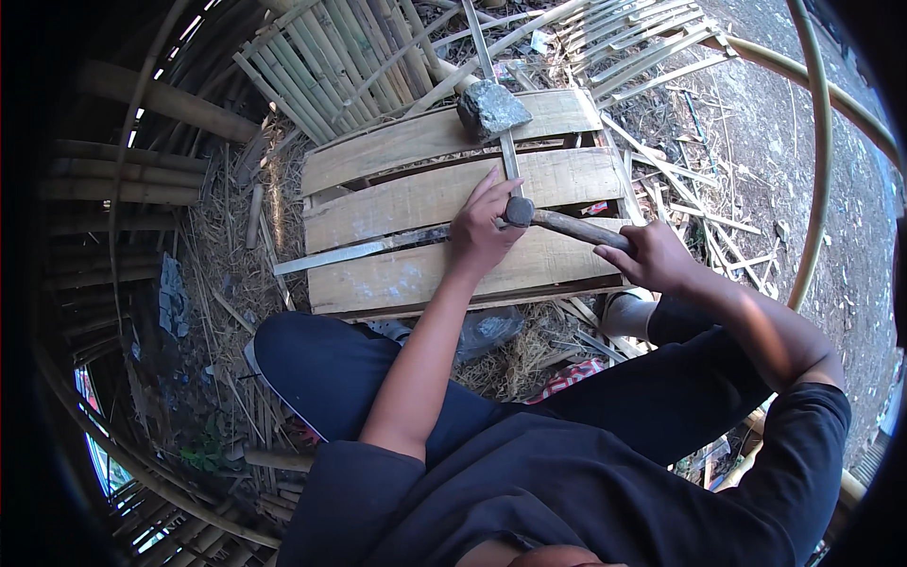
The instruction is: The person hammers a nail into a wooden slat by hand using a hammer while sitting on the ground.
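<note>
My right hand [656,257] grips the wooden handle of a hammer [572,227], whose metal head is over the slatted wooden bench, right beside my left hand. My left hand [485,224] rests on the slats with its fingers around the near end of a long thin strip [511,156]. That strip runs away from me across the bench and past its far edge. A grey stone [491,111] sits on top of it. Another flat, pale strip [345,255] lies crosswise, from beyond the bench's left edge to my left hand; its right end is hidden.
The bench [378,283] is made of several pale planks with gaps between them. Bamboo slat panels [345,66] stand beyond it, with another slatted piece [633,42] at the far right. Split bamboo scraps [704,213] and straw litter the ground. A curved pole [817,161] rises at the right.
</note>
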Motion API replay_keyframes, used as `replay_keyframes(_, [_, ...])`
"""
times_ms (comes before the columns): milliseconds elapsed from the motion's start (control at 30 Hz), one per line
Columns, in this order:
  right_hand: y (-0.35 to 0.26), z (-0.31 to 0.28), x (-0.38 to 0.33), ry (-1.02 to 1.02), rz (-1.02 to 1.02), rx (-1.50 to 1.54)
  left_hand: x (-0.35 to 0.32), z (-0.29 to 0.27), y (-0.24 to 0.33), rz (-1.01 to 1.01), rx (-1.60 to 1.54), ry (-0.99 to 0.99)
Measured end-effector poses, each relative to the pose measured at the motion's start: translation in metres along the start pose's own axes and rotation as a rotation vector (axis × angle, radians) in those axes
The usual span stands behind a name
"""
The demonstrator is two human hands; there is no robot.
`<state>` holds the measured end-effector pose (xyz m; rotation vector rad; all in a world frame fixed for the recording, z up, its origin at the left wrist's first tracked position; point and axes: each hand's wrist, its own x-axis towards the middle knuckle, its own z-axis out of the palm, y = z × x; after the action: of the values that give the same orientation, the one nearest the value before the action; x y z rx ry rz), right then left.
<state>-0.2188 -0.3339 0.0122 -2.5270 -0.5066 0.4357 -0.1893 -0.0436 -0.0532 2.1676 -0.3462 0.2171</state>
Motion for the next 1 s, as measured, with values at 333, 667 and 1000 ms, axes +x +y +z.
replay_keyframes(333, [-0.002, -0.005, 0.000, -0.028, 0.022, 0.007, 0.001, 0.003, -0.004, 0.023, 0.032, 0.013])
replay_keyframes(667, [-0.002, -0.007, -0.002, 0.023, 0.081, 0.086, -0.002, 0.008, -0.014, 0.063, 0.030, 0.009])
replay_keyframes(1000, [-0.002, -0.010, -0.004, 0.001, 0.029, 0.045, -0.001, 0.003, 0.001, -0.010, 0.003, 0.003])
